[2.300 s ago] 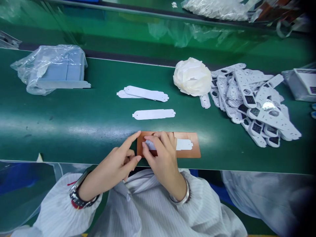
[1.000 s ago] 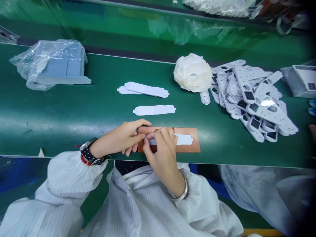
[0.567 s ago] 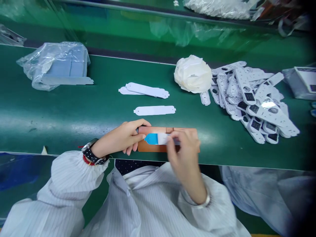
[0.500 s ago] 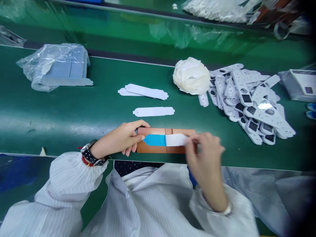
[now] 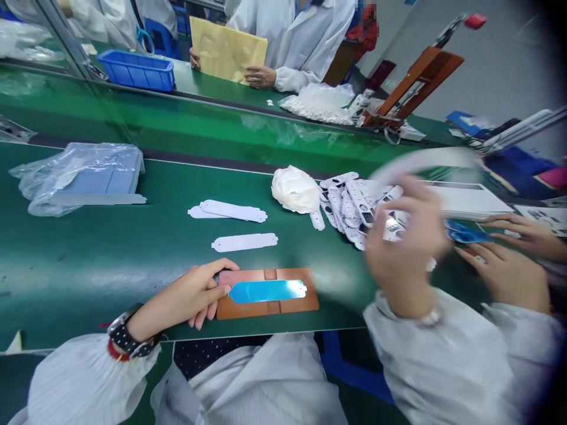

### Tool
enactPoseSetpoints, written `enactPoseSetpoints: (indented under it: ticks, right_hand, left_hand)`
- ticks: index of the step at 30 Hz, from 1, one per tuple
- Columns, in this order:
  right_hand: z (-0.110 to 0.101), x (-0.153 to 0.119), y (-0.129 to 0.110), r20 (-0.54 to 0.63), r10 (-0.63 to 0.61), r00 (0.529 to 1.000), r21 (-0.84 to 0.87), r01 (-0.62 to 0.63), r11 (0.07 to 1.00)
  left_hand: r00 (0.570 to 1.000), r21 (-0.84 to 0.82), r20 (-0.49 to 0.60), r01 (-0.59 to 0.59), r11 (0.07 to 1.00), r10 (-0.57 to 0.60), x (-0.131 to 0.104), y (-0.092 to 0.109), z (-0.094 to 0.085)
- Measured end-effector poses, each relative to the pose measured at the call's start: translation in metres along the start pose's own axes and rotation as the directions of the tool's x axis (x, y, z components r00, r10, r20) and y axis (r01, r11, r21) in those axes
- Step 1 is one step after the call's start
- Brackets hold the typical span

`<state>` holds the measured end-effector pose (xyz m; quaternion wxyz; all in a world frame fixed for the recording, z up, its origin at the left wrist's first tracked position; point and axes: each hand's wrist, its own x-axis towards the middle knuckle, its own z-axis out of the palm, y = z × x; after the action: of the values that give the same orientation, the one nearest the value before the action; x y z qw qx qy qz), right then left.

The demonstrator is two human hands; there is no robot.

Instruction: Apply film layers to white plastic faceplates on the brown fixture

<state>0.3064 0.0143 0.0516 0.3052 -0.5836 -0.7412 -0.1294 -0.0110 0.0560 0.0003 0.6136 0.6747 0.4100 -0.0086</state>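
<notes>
My left hand [image 5: 206, 292] pinches the left end of a brown board [image 5: 250, 310], its thumb at the tip of a blue glossy strip [image 5: 261, 291] lying on that board. Blurred by motion, my right hand [image 5: 405, 248] is raised at the right, over the heap of printed white strips [image 5: 348, 206]. A smeared whitish strip [image 5: 425, 162] trails from its fingertips. Beyond the board lie a single white strip [image 5: 244, 242] and two overlapping white strips [image 5: 230, 211].
A crumpled white bundle [image 5: 295, 189] sits beside the heap. Bagged sheets [image 5: 95, 174] lie at the left. Another person's hands [image 5: 509, 265] work at the right. Across the green partition, a person holds a yellow sheet [image 5: 228, 50] near a blue bin [image 5: 137, 69].
My right hand has risen rightward off the board with the whitish layer, baring the whole blue strip. My left hand still holds the board. The view has tilted up, showing people and hands.
</notes>
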Motion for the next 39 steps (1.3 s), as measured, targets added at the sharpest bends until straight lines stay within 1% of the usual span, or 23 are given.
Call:
enactPoseSetpoints:
  ticks: [1,2,3,4,5,6,7,10,12,14,17,18,19,21,24,28,31,33,34,37,39]
  right_hand:
    - [0.017,0.014,0.003,-0.01,-0.054,0.998,-0.006,0.054,0.999]
    - [0.034,0.028,0.007,0.036,-0.108,0.993,-0.009,0.109,0.994]
    - [0.05,0.04,0.013,0.155,-0.166,0.974,0.01,0.166,0.986]
    - [0.064,0.049,0.02,0.286,-0.195,0.938,0.026,0.196,0.98]
    - [0.075,0.056,0.027,0.37,-0.209,0.905,0.041,0.209,0.977]
    - [0.083,0.06,0.034,0.43,-0.216,0.877,0.051,0.215,0.975]
    - [0.089,0.062,0.039,0.462,-0.214,0.861,0.055,0.214,0.975]
    - [0.095,0.059,0.046,0.489,-0.184,0.853,0.041,0.188,0.981]
    - [0.092,0.055,0.045,0.466,-0.135,0.874,0.008,0.149,0.989]
    - [0.086,0.053,0.044,0.406,-0.073,0.911,-0.027,0.092,0.995]
    - [0.072,0.049,0.049,0.239,0.081,0.968,-0.106,-0.057,0.993]
    - [0.068,0.046,0.053,0.173,0.149,0.974,-0.141,-0.125,0.982]
    - [0.065,0.043,0.057,0.113,0.215,0.97,-0.178,-0.193,0.965]
    - [0.064,0.034,0.066,0.044,0.313,0.949,-0.241,-0.294,0.925]
    - [0.074,0.019,0.073,0.054,0.375,0.926,-0.304,-0.342,0.889]
    - [0.09,0.009,0.074,0.064,0.414,0.908,-0.333,-0.371,0.867]
    - [0.091,0.007,0.076,0.049,0.445,0.894,-0.323,-0.408,0.854]
    - [0.085,0.006,0.079,0.049,0.46,0.886,-0.298,-0.427,0.854]
    - [0.081,0.005,0.08,0.051,0.462,0.885,-0.279,-0.431,0.858]
    - [0.071,-0.002,0.078,0.057,0.44,0.896,-0.222,-0.418,0.881]
    - [0.068,-0.008,0.073,0.065,0.421,0.905,-0.211,-0.4,0.892]
  left_hand:
    - [1.0,-0.001,-0.003,-0.011,1.0,0.011,0.0,-0.001,0.0]
    - [1.0,-0.002,-0.005,-0.018,1.0,0.018,0.0,-0.002,0.001]
    - [1.0,-0.002,-0.005,-0.021,1.0,0.021,0.0,-0.003,0.001]
    - [1.0,-0.003,-0.006,-0.022,1.0,0.022,0.0,-0.003,0.001]
    - [1.0,-0.006,-0.007,-0.018,1.0,0.018,0.0,-0.004,0.001]
    - [1.0,-0.009,-0.009,-0.012,1.0,0.012,0.0,-0.004,0.001]
    - [1.0,-0.014,-0.009,-0.007,1.0,0.007,0.0,-0.004,0.001]
    - [1.0,-0.026,0.0,0.003,1.0,-0.003,-0.001,-0.003,0.001]
    - [1.0,-0.025,0.013,0.008,1.0,-0.007,-0.001,-0.003,0.0]
    - [1.0,-0.013,0.018,0.011,1.0,-0.01,0.0,-0.003,0.0]
    - [1.0,0.01,0.007,0.004,1.0,-0.004,0.0,-0.005,0.001]
    - [1.0,0.017,0.001,0.002,1.0,-0.002,0.0,-0.005,0.001]
    - [1.0,0.021,-0.002,0.001,1.0,-0.001,0.001,-0.006,0.001]
    - [1.0,0.021,-0.003,0.006,1.0,-0.006,0.0,-0.006,0.001]
    - [1.0,0.018,-0.007,0.013,1.0,-0.013,0.0,-0.004,0.002]
    - [0.999,0.023,-0.036,0.025,0.999,-0.024,-0.002,0.0,0.002]
    - [0.996,0.001,-0.076,0.055,0.998,-0.055,-0.003,0.003,0.004]
    - [0.988,-0.038,-0.139,0.058,0.998,-0.062,-0.007,0.003,0.006]
    - [0.98,-0.061,-0.193,0.043,0.997,-0.054,-0.01,0.002,0.009]
    - [0.934,-0.107,-0.358,-0.038,0.993,-0.002,-0.021,0.002,0.018]
    - [0.919,-0.113,-0.393,-0.078,0.99,0.028,-0.028,0.003,0.024]
